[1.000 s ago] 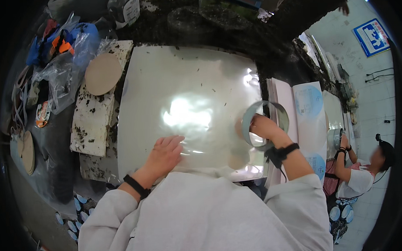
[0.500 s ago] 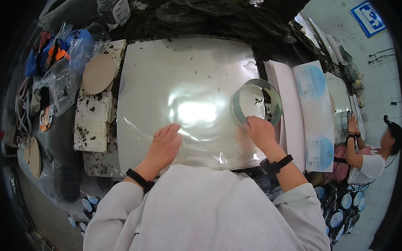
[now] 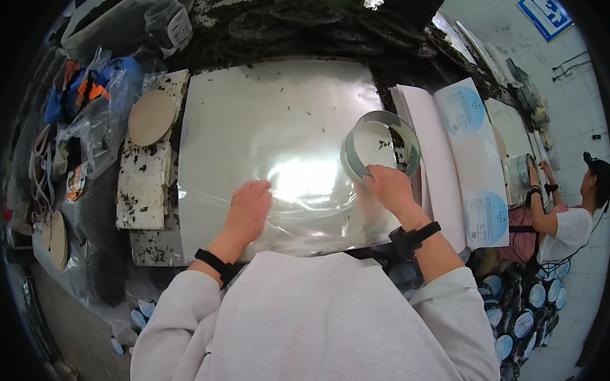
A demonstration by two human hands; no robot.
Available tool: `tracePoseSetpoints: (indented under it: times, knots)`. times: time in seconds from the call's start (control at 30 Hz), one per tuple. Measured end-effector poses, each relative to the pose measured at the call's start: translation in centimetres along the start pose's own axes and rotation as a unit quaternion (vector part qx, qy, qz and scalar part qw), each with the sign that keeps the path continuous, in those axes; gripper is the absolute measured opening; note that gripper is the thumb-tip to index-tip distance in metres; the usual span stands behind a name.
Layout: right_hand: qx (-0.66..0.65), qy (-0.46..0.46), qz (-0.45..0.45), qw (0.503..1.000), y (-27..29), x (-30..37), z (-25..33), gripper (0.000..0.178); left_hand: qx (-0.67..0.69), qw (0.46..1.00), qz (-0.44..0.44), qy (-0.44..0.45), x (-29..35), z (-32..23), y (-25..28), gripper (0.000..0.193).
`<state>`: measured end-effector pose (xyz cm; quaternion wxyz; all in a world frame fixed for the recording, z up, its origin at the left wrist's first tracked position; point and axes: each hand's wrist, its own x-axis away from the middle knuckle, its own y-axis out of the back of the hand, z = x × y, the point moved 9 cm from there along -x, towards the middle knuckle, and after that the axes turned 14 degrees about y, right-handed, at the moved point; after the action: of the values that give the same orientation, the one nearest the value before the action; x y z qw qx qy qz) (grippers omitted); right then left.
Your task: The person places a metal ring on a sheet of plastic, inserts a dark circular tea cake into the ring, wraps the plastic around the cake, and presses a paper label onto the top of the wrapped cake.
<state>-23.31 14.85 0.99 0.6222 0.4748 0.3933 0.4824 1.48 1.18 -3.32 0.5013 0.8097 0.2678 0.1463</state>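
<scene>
My right hand (image 3: 390, 189) grips the near rim of a wide metal ring (image 3: 413, 151). The ring sits at the right edge of a stack of clear, shiny plastic sheets (image 3: 249, 122), partly over the dark gap beside it. Over the near part of the sheets is my left hand (image 3: 250, 209), palm down, its fingers stretched out and close together with nothing in them. Light glares off the film between my hands, and small dark flecks lie on its far half.
Left of the sheets, a round tan disc (image 3: 152, 118) lies on a dirt-specked white block (image 3: 142, 189), near a plastic bag (image 3: 102, 140). To the right are white sheets with blue round prints (image 3: 477, 161). A co-worker (image 3: 565, 225) handles another ring (image 3: 523, 171). Dark material (image 3: 286, 30) covers the back.
The whole view has shifted slightly. My right hand keeps its grip on the ring, and my left hand stays over the film. The co-worker's farther hand has moved apart from their ring.
</scene>
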Motion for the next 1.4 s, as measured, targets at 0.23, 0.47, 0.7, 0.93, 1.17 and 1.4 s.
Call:
tracePoseSetpoints:
  times: [0.23, 0.47, 0.7, 0.93, 1.17, 1.4]
  knots:
    - [-0.068, -0.03, 0.02, 0.997, 0.1, 0.8, -1.2, 0.026, -0.027, 0.992, -0.046, -0.113, 1.6, -3.4, 0.2, 0.014]
    - [0.028, 0.135, -0.146, 0.98, 4.3, 0.8, 6.0, 0.024, 0.082, 0.991, 0.098, 0.048, -3.8, -2.9, 3.0, 0.013]
    - [0.075, 0.264, -0.124, 0.954, 2.7, 2.4, 10.8, 0.011, 0.042, 0.973, 0.225, 0.019, -4.3, -2.3, 1.8, 0.013]
    - [-0.057, 0.181, 0.075, 0.979, -3.3, 0.5, 8.4, 0.022, -0.036, 0.985, 0.169, 0.015, -2.6, -3.8, 0.5, 0.014]
    - [-0.336, 0.101, 0.217, 0.911, -5.3, 0.3, 4.3, 0.02, 0.007, 0.99, 0.138, 0.029, -2.8, -2.8, 0.2, 0.014]
    - [-0.487, -0.065, 0.221, 0.843, -8.0, 0.8, 2.0, 0.02, -0.018, 0.983, 0.167, 0.067, -1.0, -5.8, 2.1, 0.017]
